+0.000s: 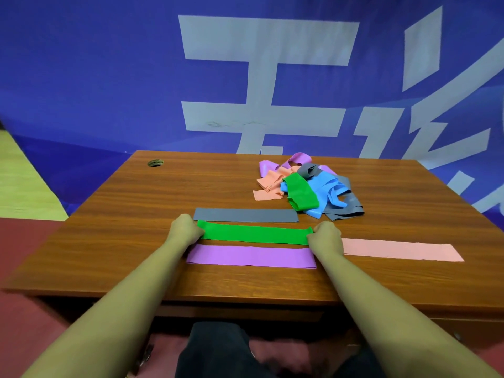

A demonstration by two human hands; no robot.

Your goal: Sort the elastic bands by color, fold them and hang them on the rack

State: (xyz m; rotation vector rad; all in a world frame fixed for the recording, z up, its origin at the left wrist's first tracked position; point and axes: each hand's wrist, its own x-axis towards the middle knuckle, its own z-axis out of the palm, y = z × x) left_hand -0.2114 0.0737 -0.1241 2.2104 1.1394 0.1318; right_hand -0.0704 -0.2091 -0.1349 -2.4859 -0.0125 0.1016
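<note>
Four bands lie flat on the brown wooden tabletop [136, 255], one of each colour: a grey rubbery strip [245, 215] farthest back, the bright green elastic band [255, 235] in the middle, a purple strip [251, 256] nearest the edge, and a pale pink strip [401, 251] off to the right.

The green one is in play. The left hand [185, 231] pinches its left end and the right hand [326, 237] pinches its right end, fingers curled onto it. The band lies pulled straight between them on the wood.

Risks as I see them: it's elastic, so if one end slips it'll probably snap toward the other hand and bunch up. It also sits tight between the grey and the purple, and both wrists are over the purple strip's ends, so a careless pull could drag that one crooked.

Counting the rest, there's one tangled pile [308, 186] at the back right. It has at least one green loop, plus blue, grey, purple and peach pieces, too knotted to count properly. No blue is laid flat yet. Zero racks in view.
</note>
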